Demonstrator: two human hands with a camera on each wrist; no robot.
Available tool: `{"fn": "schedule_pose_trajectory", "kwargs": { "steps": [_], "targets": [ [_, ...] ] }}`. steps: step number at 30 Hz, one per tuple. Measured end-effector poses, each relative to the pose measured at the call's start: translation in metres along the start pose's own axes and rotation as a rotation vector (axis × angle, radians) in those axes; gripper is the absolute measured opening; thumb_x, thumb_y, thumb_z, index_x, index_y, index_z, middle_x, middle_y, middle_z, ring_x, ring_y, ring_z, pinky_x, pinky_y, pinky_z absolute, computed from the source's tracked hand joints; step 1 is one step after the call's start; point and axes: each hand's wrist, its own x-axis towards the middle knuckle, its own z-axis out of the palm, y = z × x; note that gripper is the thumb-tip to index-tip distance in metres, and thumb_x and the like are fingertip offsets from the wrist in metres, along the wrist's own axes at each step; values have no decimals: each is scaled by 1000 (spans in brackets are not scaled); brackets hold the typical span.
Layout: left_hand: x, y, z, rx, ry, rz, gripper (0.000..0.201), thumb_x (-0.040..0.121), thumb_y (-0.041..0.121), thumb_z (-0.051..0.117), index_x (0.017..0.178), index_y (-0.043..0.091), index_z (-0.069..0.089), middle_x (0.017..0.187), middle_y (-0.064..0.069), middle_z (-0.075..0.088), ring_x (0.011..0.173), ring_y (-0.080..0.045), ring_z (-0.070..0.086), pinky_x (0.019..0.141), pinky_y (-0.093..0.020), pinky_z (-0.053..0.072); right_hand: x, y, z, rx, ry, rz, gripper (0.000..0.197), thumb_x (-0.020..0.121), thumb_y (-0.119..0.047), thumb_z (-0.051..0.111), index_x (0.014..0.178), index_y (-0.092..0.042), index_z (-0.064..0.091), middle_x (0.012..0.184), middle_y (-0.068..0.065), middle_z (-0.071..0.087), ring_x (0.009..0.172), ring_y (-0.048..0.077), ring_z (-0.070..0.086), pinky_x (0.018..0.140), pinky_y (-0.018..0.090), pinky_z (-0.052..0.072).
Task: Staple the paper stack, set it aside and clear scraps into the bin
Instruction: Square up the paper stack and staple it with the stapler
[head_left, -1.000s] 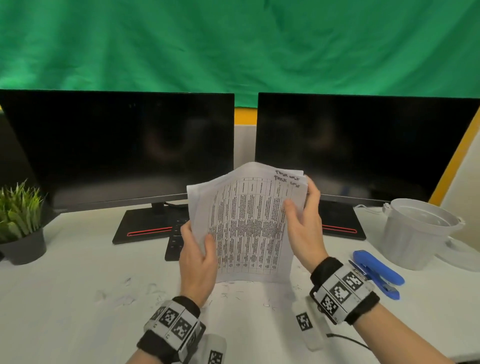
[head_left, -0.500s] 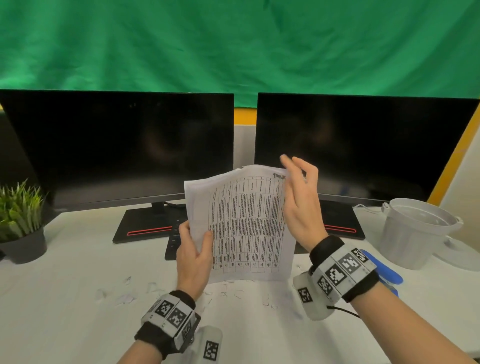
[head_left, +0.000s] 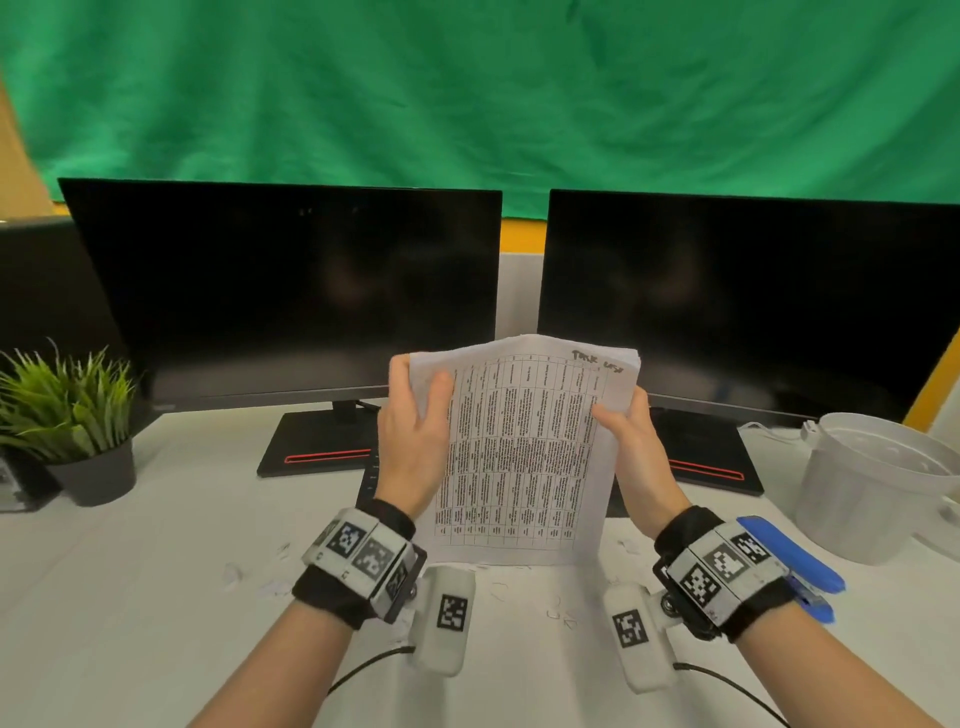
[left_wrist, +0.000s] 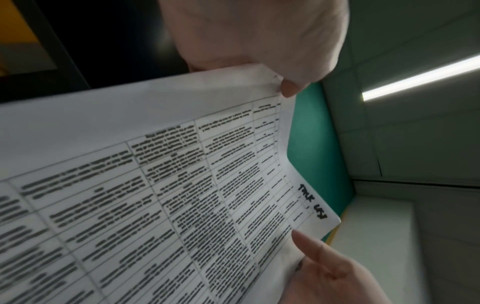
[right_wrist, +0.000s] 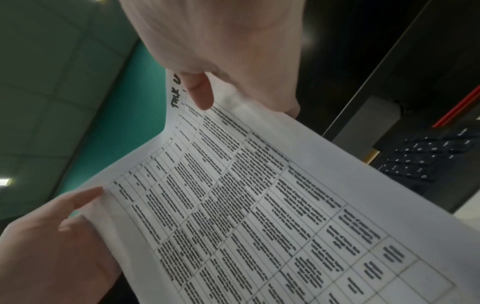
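Note:
I hold the paper stack (head_left: 519, 452), printed with a table, upright on the desk with its bottom edge resting on the surface. My left hand (head_left: 415, 415) grips the stack's upper left edge, thumb on the front. My right hand (head_left: 628, 436) grips the upper right edge, thumb on the printed face. The left wrist view shows the paper stack (left_wrist: 182, 185) close up with my left thumb at its corner; the right wrist view shows the paper stack (right_wrist: 259, 205) with my right thumb near the handwriting. A blue stapler (head_left: 795, 561) lies behind my right wrist. Small paper scraps (head_left: 260, 577) dot the desk. The white bin (head_left: 872, 483) stands at right.
Two dark monitors (head_left: 291, 291) stand at the back, with a keyboard (head_left: 371, 478) partly hidden behind the papers. A potted plant (head_left: 72, 415) sits at far left. Cables run from both wrist cameras over the near desk (head_left: 130, 623).
My left hand slid up from the stack's lower left to its upper left edge. My right hand came down from the top right corner to grip the right edge.

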Motion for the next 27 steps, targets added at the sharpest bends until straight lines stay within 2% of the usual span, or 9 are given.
{"fn": "schedule_pose_trajectory", "kwargs": {
  "steps": [5,9,11,13,15,17,20,23,27],
  "targets": [
    [1,-2,-1,2,-10,10,4,100,25,39,100,21,39,91,3,62,77,-12,66,66,-33,58,2,5,-2,-11,-4,18,31,96,-18,46,123,-31,36,105,-18,55,97,8,57,70,24,45],
    [2,-8,-4,6,3,32,6,100,24,39,105,21,38,91,9,60,76,0,67,60,-17,56,1,14,-4,-49,-2,63,37,95,-13,48,128,-29,41,112,-14,56,106,11,56,89,37,45],
    [2,-9,-4,3,12,70,18,100,23,40,116,30,36,95,7,60,81,-8,68,61,-19,57,-1,20,-5,-63,-19,102,41,94,-9,49,130,-26,42,119,-8,57,113,15,56,96,43,45],
    [3,-12,-5,73,15,168,42,100,27,39,133,48,23,111,-1,60,91,-17,67,71,-27,59,-4,24,-6,-60,-37,129,44,93,-6,49,132,-25,42,126,-3,57,116,19,56,98,46,45],
    [6,-15,-5,200,0,279,55,100,29,39,139,57,13,126,10,52,99,-11,63,77,-19,56,-5,26,-6,-54,-43,137,45,94,-6,48,134,-25,42,127,-2,57,115,19,57,96,46,46],
    [8,-18,-4,317,-7,365,48,101,22,40,140,44,23,113,19,46,94,7,56,71,-2,47,-6,27,-6,-46,-43,132,43,94,-7,48,134,-26,43,126,-3,58,113,16,58,91,40,48],
    [10,-20,-3,337,38,394,33,99,11,43,133,14,44,114,4,47,99,22,47,77,5,38,-5,28,-5,-29,-35,128,40,95,-10,47,131,-28,45,128,-2,58,114,18,57,93,41,48],
    [12,-22,-3,311,76,387,28,99,11,44,126,7,49,115,2,49,99,12,52,79,0,43,-6,30,-5,-3,-30,126,38,95,-12,47,129,-28,46,130,-1,58,118,20,56,99,46,45],
    [14,-24,0,308,96,385,24,100,14,43,122,10,49,112,4,51,98,-11,58,81,-19,50,-11,32,-4,8,-44,104,35,96,-11,45,125,-30,49,121,-8,62,111,11,60,90,34,49]
  ]
}}
